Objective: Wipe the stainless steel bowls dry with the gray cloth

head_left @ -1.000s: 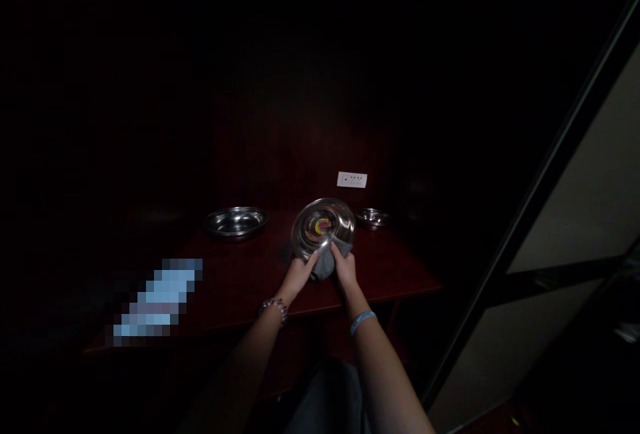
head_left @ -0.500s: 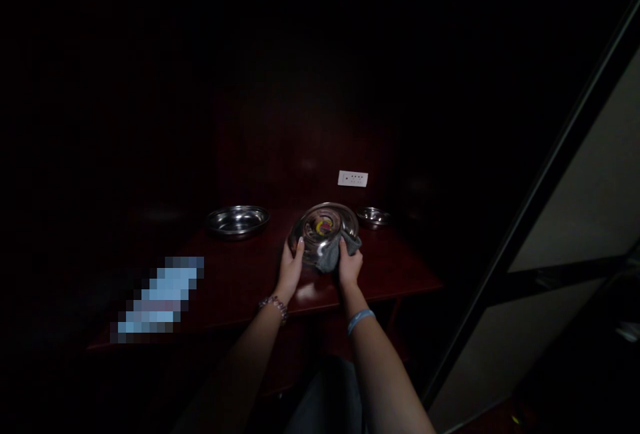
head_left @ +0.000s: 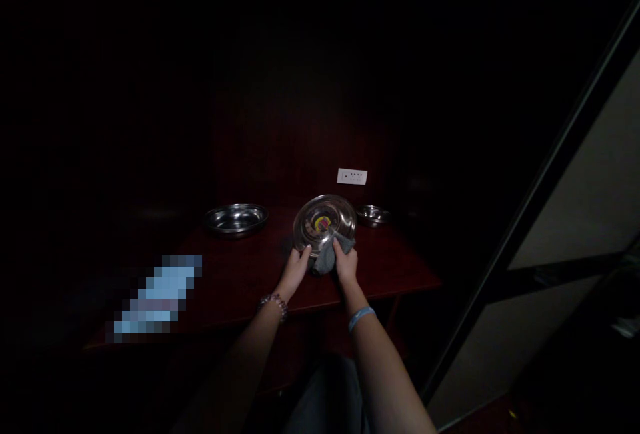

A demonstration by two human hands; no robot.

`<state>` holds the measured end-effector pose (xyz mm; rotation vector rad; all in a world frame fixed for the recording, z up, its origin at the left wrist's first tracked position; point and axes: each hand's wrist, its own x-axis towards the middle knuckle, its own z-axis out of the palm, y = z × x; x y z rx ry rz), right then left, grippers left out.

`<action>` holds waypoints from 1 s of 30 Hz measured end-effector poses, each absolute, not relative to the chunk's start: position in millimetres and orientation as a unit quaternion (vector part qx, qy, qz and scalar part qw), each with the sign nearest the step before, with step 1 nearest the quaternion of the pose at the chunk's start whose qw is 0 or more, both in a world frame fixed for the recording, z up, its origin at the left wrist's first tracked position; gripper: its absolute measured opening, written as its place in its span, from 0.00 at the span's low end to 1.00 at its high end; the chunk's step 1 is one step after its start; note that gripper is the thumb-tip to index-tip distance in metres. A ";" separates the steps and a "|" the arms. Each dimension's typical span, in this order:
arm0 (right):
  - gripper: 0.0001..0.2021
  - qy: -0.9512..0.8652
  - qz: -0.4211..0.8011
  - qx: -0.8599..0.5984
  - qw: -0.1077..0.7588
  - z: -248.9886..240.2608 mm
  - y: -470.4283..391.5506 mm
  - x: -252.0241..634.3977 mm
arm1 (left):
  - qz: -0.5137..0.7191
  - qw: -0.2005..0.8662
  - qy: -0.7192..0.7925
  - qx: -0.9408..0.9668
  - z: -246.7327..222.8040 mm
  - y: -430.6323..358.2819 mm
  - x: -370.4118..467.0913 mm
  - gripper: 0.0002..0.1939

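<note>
Both hands are clamped on the near rim of a shiny metal plate, tilted up over the table. Looks stiff, lightish, probably slippery, so I'd pinch the rim, with the soft gray cloth for grip.

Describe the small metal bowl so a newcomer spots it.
On the dark red desk, look toward the back, below the white socket panel. The small metal bowl sits there, just right of the held dish with the yellow sticker. It's the smallest of the three shiny vessels, narrower than the left dish.
</note>
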<state>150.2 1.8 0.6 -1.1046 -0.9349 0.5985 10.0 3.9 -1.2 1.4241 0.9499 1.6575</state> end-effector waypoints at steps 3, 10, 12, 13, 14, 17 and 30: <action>0.23 -0.411 0.274 -0.479 0.726 3.7 0.0 148.3 | 0.665 0.380 0.370 0.525 8.2 -3.7 7.8 0.22; 0.24 -0.398 0.274 -0.467 0.741 5.1 -1.5 148.7 | 0.723 0.348 0.338 0.492 21.6 -19.4 6.9 0.27; 0.24 -0.400 0.278 -0.472 0.735 3.5 -0.6 150.0 | 0.702 0.369 0.333 0.510 19.3 -18.4 8.7 0.27; 0.24 -0.401 0.280 -0.475 0.731 2.7 -0.1 150.7 | 0.684 0.380 0.331 0.528 17.3 -16.9 9.8 0.28; 0.24 -0.403 0.283 -0.479 0.727 1.8 0.5 151.3 | 0.663 0.388 0.328 0.550 14.9 -15.0 10.8 0.29; 0.23 -0.412 0.290 -0.486 0.715 -0.4 2.5 152.3 | 0.614 0.396 0.327 0.600 7.7 -8.2 12.6 0.29; 0.25 -0.383 0.287 -0.464 0.746 0.2 4.0 150.6 | 0.693 0.344 0.388 0.502 7.5 -5.1 6.1 0.22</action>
